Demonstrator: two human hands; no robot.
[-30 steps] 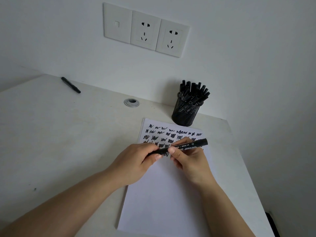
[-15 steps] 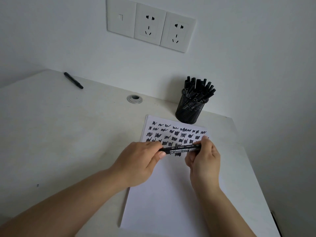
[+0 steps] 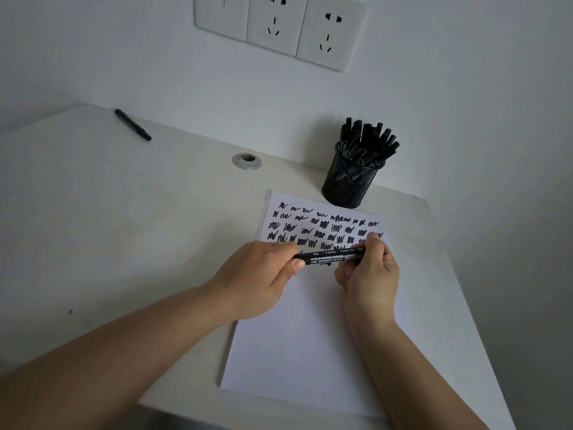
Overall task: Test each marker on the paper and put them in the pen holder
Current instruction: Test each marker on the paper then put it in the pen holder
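A black marker (image 3: 330, 256) lies level between my two hands above the white paper (image 3: 310, 342). My left hand (image 3: 257, 277) grips its left end with curled fingers and thumb. My right hand (image 3: 370, 268) pinches its right end, fingers wrapped over it. Rows of black scribbles (image 3: 322, 228) fill the paper's upper part. The black mesh pen holder (image 3: 348, 181) stands just beyond the paper, packed with several black markers (image 3: 367, 139). One more black marker (image 3: 132, 124) lies alone at the table's far left.
The white table (image 3: 124, 228) meets the wall at the back, with its right edge close to the paper. A round metal cable grommet (image 3: 246, 161) sits behind the paper's left corner. Wall sockets (image 3: 279, 23) are mounted above.
My right hand has slid along the marker from its middle to its right end and now covers that end. The marker has turned level. My left hand keeps its grip.
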